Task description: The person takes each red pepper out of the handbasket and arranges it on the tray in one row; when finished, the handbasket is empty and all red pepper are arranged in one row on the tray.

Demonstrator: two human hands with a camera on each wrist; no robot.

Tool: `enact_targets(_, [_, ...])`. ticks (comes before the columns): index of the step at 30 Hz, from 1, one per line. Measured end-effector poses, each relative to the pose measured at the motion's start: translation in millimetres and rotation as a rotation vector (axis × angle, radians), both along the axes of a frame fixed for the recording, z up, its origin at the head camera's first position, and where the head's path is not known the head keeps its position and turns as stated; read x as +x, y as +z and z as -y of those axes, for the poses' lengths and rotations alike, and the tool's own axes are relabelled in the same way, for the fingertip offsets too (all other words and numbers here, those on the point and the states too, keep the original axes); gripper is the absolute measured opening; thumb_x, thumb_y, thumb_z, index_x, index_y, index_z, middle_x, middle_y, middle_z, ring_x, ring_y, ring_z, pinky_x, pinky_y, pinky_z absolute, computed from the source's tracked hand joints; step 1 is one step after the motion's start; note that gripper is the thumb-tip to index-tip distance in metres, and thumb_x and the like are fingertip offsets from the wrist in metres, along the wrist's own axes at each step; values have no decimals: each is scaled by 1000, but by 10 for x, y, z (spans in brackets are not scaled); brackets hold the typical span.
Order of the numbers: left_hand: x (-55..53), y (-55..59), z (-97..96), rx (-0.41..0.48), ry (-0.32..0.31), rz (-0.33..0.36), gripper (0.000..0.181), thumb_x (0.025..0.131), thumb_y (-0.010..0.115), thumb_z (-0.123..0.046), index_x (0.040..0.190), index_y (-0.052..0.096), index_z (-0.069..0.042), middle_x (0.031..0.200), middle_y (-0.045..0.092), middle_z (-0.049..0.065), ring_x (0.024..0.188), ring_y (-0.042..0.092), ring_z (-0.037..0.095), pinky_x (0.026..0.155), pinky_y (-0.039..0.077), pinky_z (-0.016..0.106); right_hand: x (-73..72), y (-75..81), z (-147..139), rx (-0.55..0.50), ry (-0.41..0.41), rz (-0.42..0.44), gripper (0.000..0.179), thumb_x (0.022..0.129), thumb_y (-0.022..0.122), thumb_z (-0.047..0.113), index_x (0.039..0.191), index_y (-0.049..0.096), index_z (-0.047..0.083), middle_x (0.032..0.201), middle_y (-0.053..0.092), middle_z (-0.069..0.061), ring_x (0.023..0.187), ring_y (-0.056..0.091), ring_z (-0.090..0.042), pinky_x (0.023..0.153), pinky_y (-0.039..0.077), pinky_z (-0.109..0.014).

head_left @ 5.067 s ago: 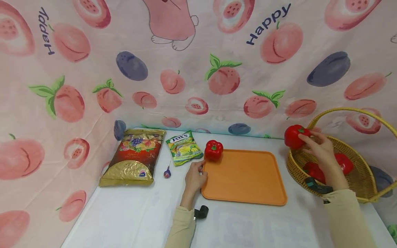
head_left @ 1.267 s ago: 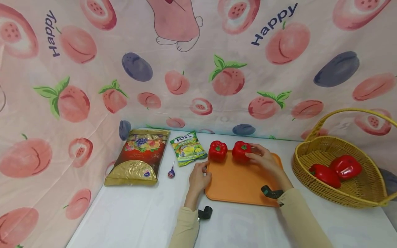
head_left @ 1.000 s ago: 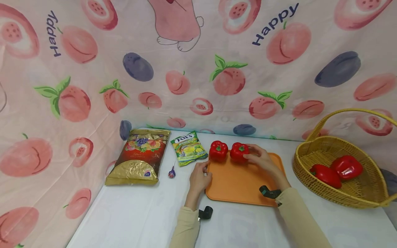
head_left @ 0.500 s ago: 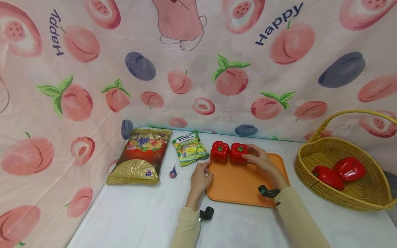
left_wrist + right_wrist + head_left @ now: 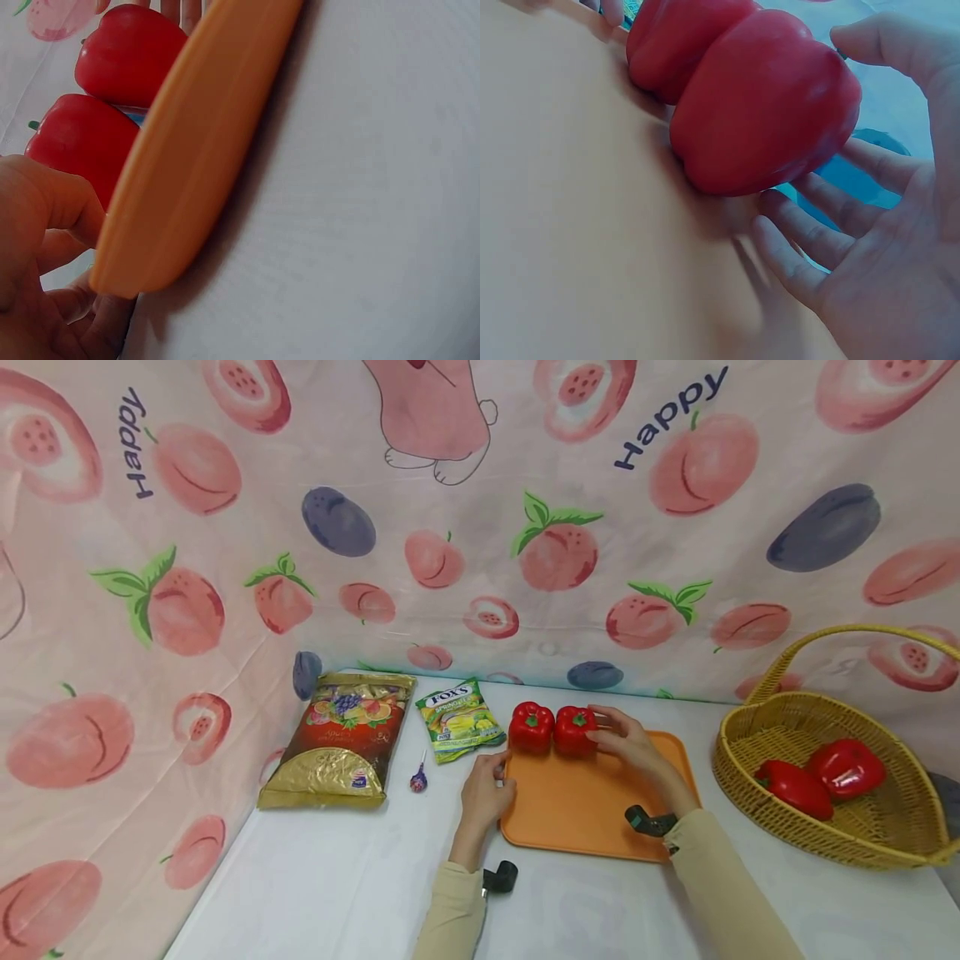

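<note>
Two red bell peppers stand side by side along the far left edge of an orange tray. My left hand grips the tray's left rim; in the left wrist view its fingers curl around the corner. The left bell pepper sits just beyond that hand. My right hand is at the right side of the other bell pepper. In the right wrist view, its fingers are spread and loose around this bell pepper, the thumb near the stem.
A yellow wicker basket with a tall handle stands to the right, holding two more red bell peppers. On the left lie a brown and gold candy bag, a green FOX'S packet and a lollipop. A fruit-print cloth hangs behind.
My right hand has carried a bell pepper from above the basket to the tray, then slid it left against the other pepper. Its fingers have since loosened. My left hand stays on the rim.
</note>
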State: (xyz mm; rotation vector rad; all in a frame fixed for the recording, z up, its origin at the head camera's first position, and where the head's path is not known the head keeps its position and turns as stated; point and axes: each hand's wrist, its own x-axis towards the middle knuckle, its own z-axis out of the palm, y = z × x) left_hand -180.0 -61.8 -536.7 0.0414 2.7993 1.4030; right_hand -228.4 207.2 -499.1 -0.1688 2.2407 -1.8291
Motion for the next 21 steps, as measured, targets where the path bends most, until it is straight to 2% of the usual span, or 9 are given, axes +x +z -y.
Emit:
enact_targets(6, [-3,4,-11,1,-2,6,46,84,66,-11,131,64,-10,107,56,4,86,53,15,72,41,31,7,40,-27,-11,8,-17,65,98,59,22,152,30,-1,149,35,-28,132,40,-46,97,46,-47])
enact_targets(13, [2,7,-12,1,-6,6,46,84,66,-10,131,64,-11,109,57,4,87,54,15,73,42,31,-6,49,-87,-15,-7,-31,62,99,57,22,151,31,-1,147,39,-30,129,44,-47,97,44,-53])
enact_targets(17, [9,13,-3,9,-5,12,47,85,66,-10,131,64,-11,109,57,4,88,55,16,75,43,33,-2,84,-132,-9,-14,-23,62,99,57,23,152,32,2,147,39,-28,129,45,-46,100,41,-55])
enact_targets(21, [19,27,8,22,-4,16,47,84,66,-10,131,64,-10,110,57,5,89,55,17,75,43,34,13,133,-178,4,-23,-49,60,99,57,23,150,34,2,147,40,-30,128,48,-43,100,41,-55])
